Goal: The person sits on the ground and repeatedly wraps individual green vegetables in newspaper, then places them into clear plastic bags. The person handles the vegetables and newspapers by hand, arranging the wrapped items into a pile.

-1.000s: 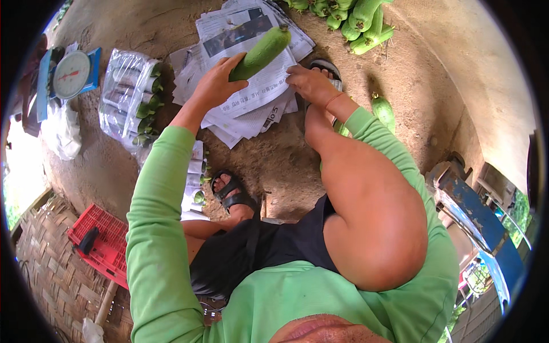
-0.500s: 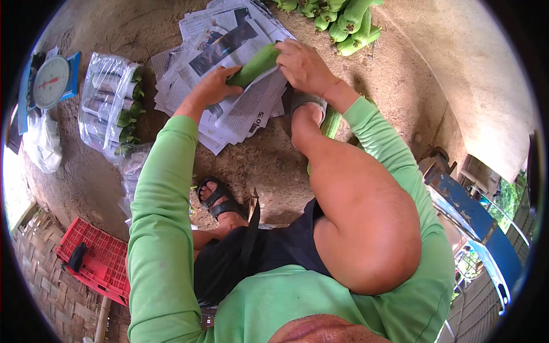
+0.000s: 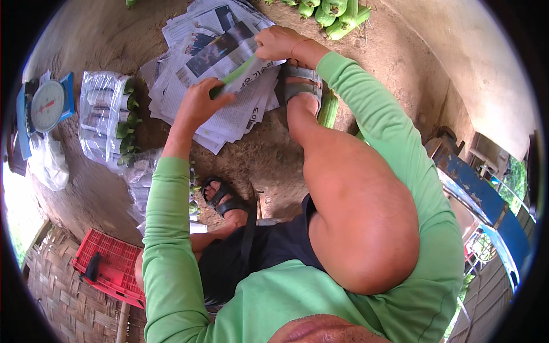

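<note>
A long green gourd [image 3: 239, 72] lies on a newspaper sheet [image 3: 251, 79], whose near edge is folded up over much of it. My left hand [image 3: 200, 103] is closed round the gourd's near left end, the thumb over the paper's edge. At the far right end, my right hand [image 3: 279, 43] pinches the sheet against the gourd and hides that end. Under both is a loose, fanned pile of newspaper [image 3: 229, 121] on the ground.
More green gourds [image 3: 343, 20] lie at the far right; another gourd [image 3: 328, 110] is beside my sandalled foot [image 3: 303, 86]. On the left are a plastic bag of paper-wrapped gourds [image 3: 106, 117], a dial scale [image 3: 48, 106], a white plastic bag [image 3: 48, 163] and a red crate [image 3: 108, 263].
The newspaper's near edge has come up over the gourd, which showed almost whole before. My right hand has shifted left along with the paper. The whole view has shifted slightly.
</note>
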Tool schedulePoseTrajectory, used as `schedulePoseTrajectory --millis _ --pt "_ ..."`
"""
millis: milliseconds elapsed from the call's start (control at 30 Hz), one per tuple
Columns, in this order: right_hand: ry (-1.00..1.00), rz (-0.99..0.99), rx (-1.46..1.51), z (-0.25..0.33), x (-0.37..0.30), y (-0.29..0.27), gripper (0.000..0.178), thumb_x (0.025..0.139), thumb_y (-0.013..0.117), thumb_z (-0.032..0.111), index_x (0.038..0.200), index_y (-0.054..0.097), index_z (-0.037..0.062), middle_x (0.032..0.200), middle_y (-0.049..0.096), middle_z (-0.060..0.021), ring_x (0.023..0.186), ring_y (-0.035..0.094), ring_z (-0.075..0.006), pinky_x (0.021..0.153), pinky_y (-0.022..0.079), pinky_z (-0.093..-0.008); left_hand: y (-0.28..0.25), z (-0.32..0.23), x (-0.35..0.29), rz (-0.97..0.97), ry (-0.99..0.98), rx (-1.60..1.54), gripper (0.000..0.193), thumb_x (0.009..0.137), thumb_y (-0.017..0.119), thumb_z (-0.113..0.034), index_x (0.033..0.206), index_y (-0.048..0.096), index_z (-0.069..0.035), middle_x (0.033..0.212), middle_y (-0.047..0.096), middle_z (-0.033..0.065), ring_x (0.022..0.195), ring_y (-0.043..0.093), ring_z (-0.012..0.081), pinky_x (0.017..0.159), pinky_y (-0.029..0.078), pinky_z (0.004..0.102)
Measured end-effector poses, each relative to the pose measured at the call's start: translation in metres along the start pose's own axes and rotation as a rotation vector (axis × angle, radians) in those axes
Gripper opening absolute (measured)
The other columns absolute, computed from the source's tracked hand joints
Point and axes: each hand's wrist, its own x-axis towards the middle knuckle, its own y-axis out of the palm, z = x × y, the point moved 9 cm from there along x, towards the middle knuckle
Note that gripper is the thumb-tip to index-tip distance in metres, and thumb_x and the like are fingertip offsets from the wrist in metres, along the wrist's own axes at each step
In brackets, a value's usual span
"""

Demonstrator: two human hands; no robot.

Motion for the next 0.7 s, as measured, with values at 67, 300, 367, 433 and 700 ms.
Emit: schedulePoseTrajectory --millis 67,300,367,433,700 --pt "0.02 -0.005 0.006 -0.001 0.004 0.002 0.03 0.08 0.065 0.032 0.096 0.074 0.0075 0.095 0.076 -0.0191 0.094 0.073 -0.0406 0.082 0.056 -0.0491 -0.004 0.021 -0.002 -0.179 -0.035 -0.088 0.037 0.093 0.08 -0.031 0.112 0.075 0.0 0.113 0.076 0.0157 0.105 0.074 0.0286 0.092 0.055 0.0367" --pt "-0.131 -0.37 -0.145 0.016 -0.003 -0.006 0.029 0.086 0.066 0.026 0.111 0.072 0.0132 0.108 0.073 -0.0108 0.108 0.069 -0.035 0.088 0.055 -0.053 -0.002 0.059 -0.001 -0.341 -0.207 -0.048 0.028 0.094 0.078 -0.023 0.109 0.075 0.001 0.104 0.077 0.0145 0.097 0.075 0.0283 0.09 0.056 0.0359" --pt "-0.293 -0.53 -0.37 0.042 -0.008 -0.004 0.027 0.088 0.066 0.025 0.113 0.071 0.0147 0.113 0.07 -0.007 0.118 0.066 -0.0308 0.095 0.051 -0.0541 0.005 0.071 0.0 -0.407 -0.218 -0.178 0.03 0.092 0.077 -0.019 0.116 0.073 -0.002 0.105 0.076 0.0147 0.097 0.073 0.0321 0.087 0.057 0.0397" --pt "-0.513 -0.611 -0.641 0.086 -0.024 0.005 0.029 0.088 0.067 0.025 0.115 0.067 0.0159 0.115 0.067 -0.0035 0.127 0.062 -0.0266 0.102 0.046 -0.0528 0.006 0.078 -0.002 -0.489 -0.184 -0.182 0.037 0.09 0.075 -0.014 0.125 0.069 -0.005 0.108 0.074 0.0141 0.099 0.072 0.0344 0.088 0.056 0.0427" --pt "-0.53 -0.615 -0.684 0.102 -0.02 0.062 0.019 0.096 0.061 0.028 0.108 0.073 0.0185 0.105 0.066 0.0019 0.113 0.06 -0.0237 0.108 0.038 -0.0653 0.04 0.019 0.019 -0.341 0.028 0.381 0.048 0.084 0.077 -0.03 0.125 0.062 -0.009 0.118 0.071 0.0138 0.105 0.07 0.0375 0.094 0.052 0.0504"
